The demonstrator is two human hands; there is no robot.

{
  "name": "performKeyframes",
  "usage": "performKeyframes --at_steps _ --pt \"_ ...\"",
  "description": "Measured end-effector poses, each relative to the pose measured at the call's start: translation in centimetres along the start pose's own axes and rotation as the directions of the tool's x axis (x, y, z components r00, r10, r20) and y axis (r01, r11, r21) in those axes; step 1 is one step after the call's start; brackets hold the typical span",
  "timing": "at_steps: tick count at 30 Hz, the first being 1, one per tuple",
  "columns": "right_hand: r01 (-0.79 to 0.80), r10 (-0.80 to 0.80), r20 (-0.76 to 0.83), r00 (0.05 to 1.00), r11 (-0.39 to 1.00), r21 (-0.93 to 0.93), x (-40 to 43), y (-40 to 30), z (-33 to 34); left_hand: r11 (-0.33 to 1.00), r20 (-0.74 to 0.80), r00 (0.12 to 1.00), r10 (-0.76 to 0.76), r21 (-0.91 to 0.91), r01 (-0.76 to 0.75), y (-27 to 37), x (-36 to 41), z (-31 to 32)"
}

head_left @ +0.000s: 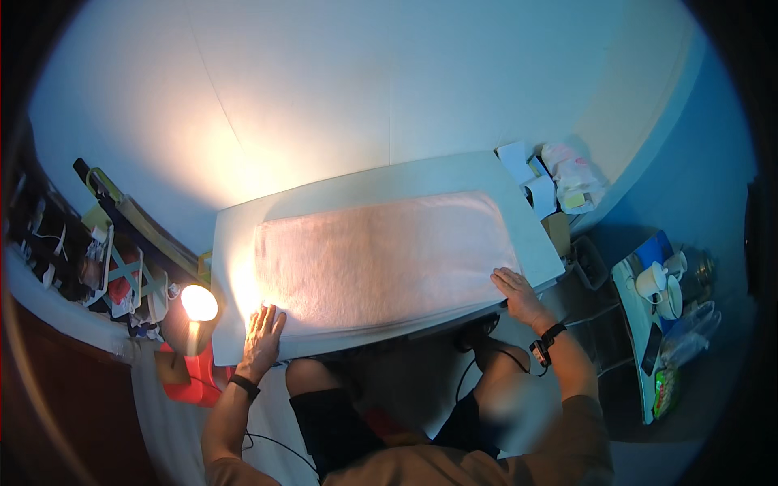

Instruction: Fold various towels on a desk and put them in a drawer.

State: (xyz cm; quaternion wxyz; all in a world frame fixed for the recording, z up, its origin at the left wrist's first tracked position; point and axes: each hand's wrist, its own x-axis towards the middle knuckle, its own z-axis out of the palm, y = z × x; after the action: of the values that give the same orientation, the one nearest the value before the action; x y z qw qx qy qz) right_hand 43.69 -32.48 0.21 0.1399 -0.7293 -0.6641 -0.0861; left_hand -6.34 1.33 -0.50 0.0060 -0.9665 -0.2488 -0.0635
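Note:
A pale pink towel [389, 261] lies spread flat on a white table [541, 261], its long sides running left to right. At its near left corner rests my left hand [262, 340], palm down with the fingers stretched out. My right hand [518, 294] touches the near right corner with its fingers extended over the cloth; its thumb is partly hidden by the table edge. Neither hand appears to grasp the fabric. Slight ripples show near the right corner.
A lit lamp [199, 302] shines beside the table's left end, above a red plastic stool [203, 389]. Shelves with clutter [124, 273] stand left. Papers [540, 193] and a plastic bag [571, 173] lie at the right; white mugs [651, 279] and a phone [652, 348] sit on a side table.

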Motion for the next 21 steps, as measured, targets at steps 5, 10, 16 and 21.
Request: performKeyframes --at_steps 5,10,16,21 --pt "-0.491 0.368 0.328 0.87 0.596 0.635 0.0 0.7 -1.6 0.995 0.118 0.992 -0.054 -0.074 0.063 2.0 0.2 -3.0" --pt "-0.668 0.71 0.113 0.695 0.579 0.468 1.9 3.3 -0.7 0.927 0.088 0.996 -0.03 -0.369 0.06 5.4 5.9 -4.3" --pt "-0.808 0.774 0.236 0.587 0.541 0.233 2.0 5.3 1.6 0.665 -0.011 0.957 0.289 -0.717 -0.209 14.6 18.7 -0.7" --pt "-0.704 0.763 0.314 0.565 0.247 0.666 2.7 4.4 1.2 0.339 0.048 0.947 0.318 -0.938 -0.066 21.9 27.9 2.1"
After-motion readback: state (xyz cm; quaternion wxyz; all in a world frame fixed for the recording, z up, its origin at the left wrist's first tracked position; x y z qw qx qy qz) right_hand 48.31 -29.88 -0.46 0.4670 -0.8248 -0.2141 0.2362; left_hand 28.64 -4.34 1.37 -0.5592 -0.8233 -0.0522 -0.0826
